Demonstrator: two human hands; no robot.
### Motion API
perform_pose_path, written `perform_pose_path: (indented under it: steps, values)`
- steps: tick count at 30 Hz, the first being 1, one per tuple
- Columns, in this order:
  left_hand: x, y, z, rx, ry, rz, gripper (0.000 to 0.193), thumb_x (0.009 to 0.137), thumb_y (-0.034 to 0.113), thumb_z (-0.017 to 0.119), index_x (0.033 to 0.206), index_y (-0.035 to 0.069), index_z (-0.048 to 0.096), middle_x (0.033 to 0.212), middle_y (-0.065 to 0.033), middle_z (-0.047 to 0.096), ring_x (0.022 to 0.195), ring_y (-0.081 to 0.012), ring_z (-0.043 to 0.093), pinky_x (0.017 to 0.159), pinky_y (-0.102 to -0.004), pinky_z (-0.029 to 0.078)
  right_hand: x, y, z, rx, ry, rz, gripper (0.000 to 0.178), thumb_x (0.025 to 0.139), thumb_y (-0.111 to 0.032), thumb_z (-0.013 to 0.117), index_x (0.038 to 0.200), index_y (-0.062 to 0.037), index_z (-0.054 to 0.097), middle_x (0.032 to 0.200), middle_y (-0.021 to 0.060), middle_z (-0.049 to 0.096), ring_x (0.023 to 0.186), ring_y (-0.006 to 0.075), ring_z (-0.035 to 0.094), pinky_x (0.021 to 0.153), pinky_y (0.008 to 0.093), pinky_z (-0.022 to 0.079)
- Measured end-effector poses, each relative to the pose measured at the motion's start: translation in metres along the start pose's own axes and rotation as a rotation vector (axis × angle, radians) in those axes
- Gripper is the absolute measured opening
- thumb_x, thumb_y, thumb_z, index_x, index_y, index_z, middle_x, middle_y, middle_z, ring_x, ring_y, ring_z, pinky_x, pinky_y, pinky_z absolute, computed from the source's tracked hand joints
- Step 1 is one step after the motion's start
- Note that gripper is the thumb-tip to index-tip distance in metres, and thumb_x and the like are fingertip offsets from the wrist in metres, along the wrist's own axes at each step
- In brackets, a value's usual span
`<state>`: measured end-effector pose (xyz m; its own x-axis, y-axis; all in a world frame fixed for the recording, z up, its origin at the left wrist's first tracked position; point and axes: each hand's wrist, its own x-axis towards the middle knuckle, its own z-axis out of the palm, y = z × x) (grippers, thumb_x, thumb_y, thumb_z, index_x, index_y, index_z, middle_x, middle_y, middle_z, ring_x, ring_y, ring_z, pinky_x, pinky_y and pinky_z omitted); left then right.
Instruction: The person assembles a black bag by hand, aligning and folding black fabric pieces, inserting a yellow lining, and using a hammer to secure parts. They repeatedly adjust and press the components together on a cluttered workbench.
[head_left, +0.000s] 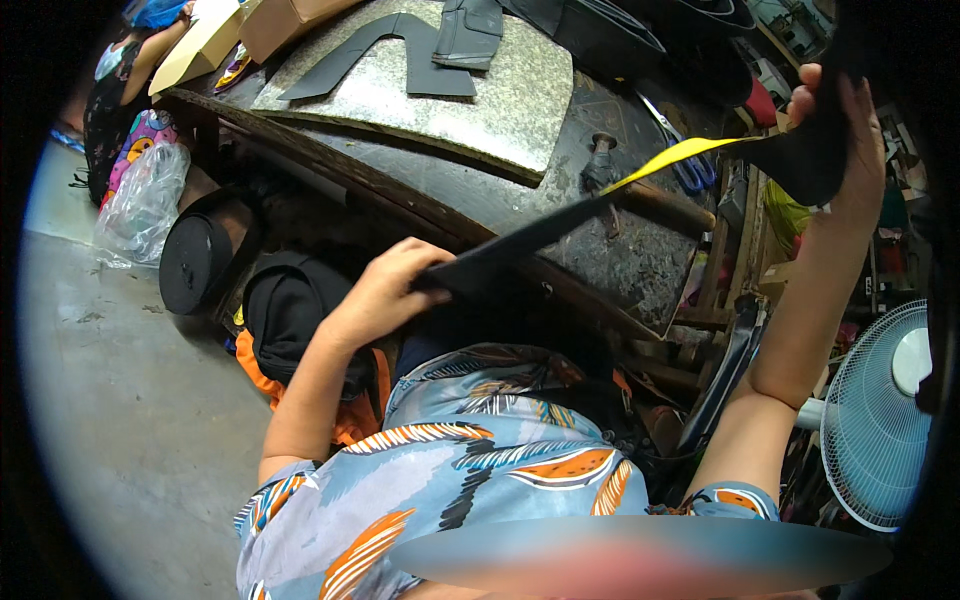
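Observation:
A long black strip (pixel 540 232) with a yellow face showing along part of it stretches between my two hands, slanting up to the right over the workbench. My left hand (pixel 398 285) is closed around its lower end, in front of the bench edge. Raised at the upper right, my right hand (pixel 858 140) has its fingers curled at the wide far end, which partly covers them. Beneath the strip, a hammer-like tool (pixel 660 205) with a wooden handle lies on the bench. Scissors (pixel 690 165) with blue handles lie close to my right hand.
A speckled slab (pixel 500 120) on the dark workbench (pixel 650 280) carries flat black cut pieces (pixel 365 55). A fan (pixel 880 420) stands at right. At left are a black roll (pixel 195 250), a black bag (pixel 290 300) and a clear plastic bag (pixel 145 205). Another person (pixel 110 110) is at far left.

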<state>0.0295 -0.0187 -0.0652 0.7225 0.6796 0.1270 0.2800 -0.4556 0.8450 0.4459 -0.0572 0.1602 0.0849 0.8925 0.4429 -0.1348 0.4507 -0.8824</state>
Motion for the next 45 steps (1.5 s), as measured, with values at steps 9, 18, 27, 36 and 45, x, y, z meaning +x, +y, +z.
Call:
perform_pose_path:
  steps: [9, 18, 27, 36, 45]
  values:
    - [-0.004, -0.011, -0.056, 0.829, 0.662, 0.010, 0.028, 0.071, -0.003, 0.068, 0.095, 0.011, 0.071, 0.087, -0.0085, 0.056, 0.087, -0.0275, 0.058, 0.074, -0.0387, 0.049, -0.010, -0.034, -0.024, -0.278, 0.109, -0.207, 0.027, 0.095, -0.015, 0.063, 0.115, 0.0031, 0.065, 0.101, 0.0173, 0.069, 0.096, 0.0287, 0.071, 0.091, 0.0359, 0.058]
    - [0.048, 0.026, -0.094, -0.144, 0.889, 0.203, 0.029, 0.094, 0.006, 0.059, 0.121, -0.002, 0.064, 0.107, -0.0063, 0.066, 0.085, -0.0093, 0.060, 0.077, -0.0239, 0.050, -0.019, 0.019, -0.029, -0.317, 0.386, -0.337, 0.032, 0.090, -0.005, 0.067, 0.121, -0.0017, 0.060, 0.117, 0.0104, 0.066, 0.105, 0.0244, 0.066, 0.091, 0.0391, 0.057]
    - [0.123, 0.067, -0.048, 0.768, 0.981, 0.559, 0.033, 0.074, 0.003, 0.073, 0.105, 0.016, 0.075, 0.083, -0.0049, 0.067, 0.084, -0.0255, 0.062, 0.084, -0.0386, 0.051, -0.021, 0.107, 0.037, -0.137, 0.198, -0.044, 0.028, 0.092, -0.016, 0.070, 0.116, -0.0053, 0.060, 0.109, 0.0053, 0.067, 0.102, 0.0141, 0.065, 0.092, 0.0296, 0.054]
    - [0.097, 0.042, -0.004, 0.194, 0.782, 0.209, 0.021, 0.091, 0.005, 0.064, 0.110, 0.005, 0.070, 0.089, -0.0082, 0.072, 0.077, -0.0187, 0.069, 0.067, -0.0279, 0.054, -0.038, 0.109, 0.045, -0.337, 0.079, 0.114, 0.019, 0.091, -0.011, 0.069, 0.108, -0.0036, 0.063, 0.102, 0.0055, 0.068, 0.093, 0.0089, 0.065, 0.082, 0.0246, 0.054]
    - [0.101, 0.042, 0.009, -0.675, 0.492, 0.125, 0.029, 0.094, 0.005, 0.065, 0.122, -0.002, 0.062, 0.114, -0.0137, 0.064, 0.099, -0.0187, 0.067, 0.084, -0.0331, 0.063, -0.050, 0.106, 0.068, -0.429, -0.017, 0.140, 0.020, 0.095, -0.009, 0.065, 0.112, -0.0008, 0.061, 0.099, 0.0049, 0.068, 0.088, 0.0082, 0.065, 0.076, 0.0221, 0.055]
